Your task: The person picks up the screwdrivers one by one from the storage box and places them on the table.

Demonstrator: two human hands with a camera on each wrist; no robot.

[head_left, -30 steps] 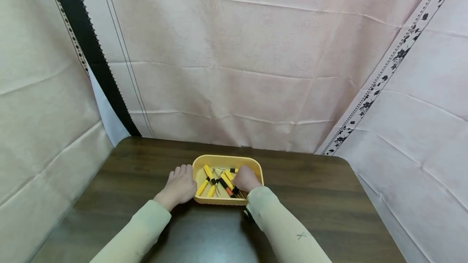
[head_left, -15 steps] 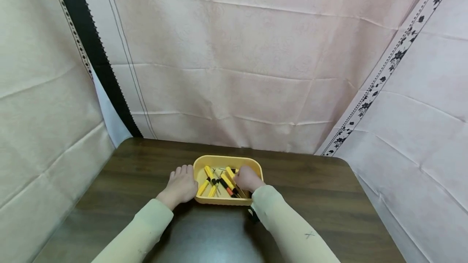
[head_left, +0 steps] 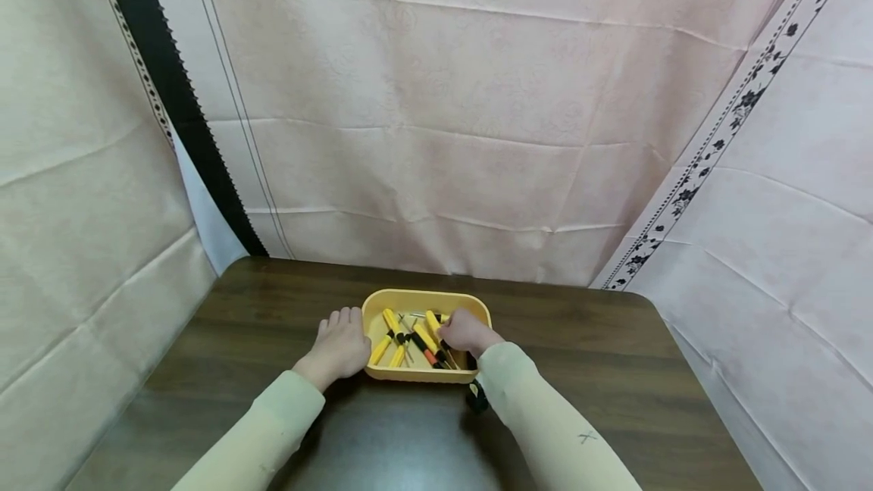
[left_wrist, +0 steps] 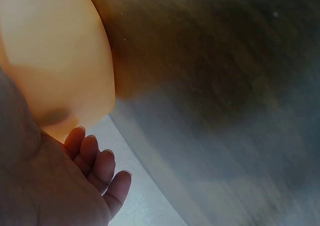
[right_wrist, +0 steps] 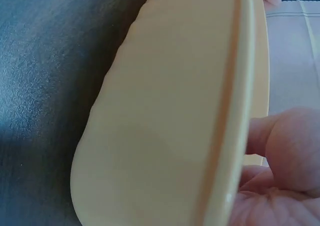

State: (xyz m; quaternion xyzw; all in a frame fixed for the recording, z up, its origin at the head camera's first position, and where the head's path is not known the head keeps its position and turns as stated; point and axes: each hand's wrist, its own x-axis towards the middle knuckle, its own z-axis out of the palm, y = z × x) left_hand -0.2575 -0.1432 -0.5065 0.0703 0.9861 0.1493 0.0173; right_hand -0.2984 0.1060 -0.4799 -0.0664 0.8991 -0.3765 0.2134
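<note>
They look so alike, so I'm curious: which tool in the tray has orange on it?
The black-and-orange tool near the middle of the tray: only its handle shows orange, while the other visible handles show yellow.

R hand (right_wrist: 295, 156) partly hidden behind tray wall (right_wrist: 160, 105), R-wrist cam.

The left sleeve (head_left: 245, 438) and right sleeve (head_left: 555, 430) are long and pale cream, their cuffs (head_left: 503, 370) faintly greenish; left hand (head_left: 339, 347) and right hand (head_left: 469, 332) are bare. The right sleeve bears a dark X-like mark (head_left: 587, 437), with a small black piece (head_left: 477, 398) near its cuff.
</note>
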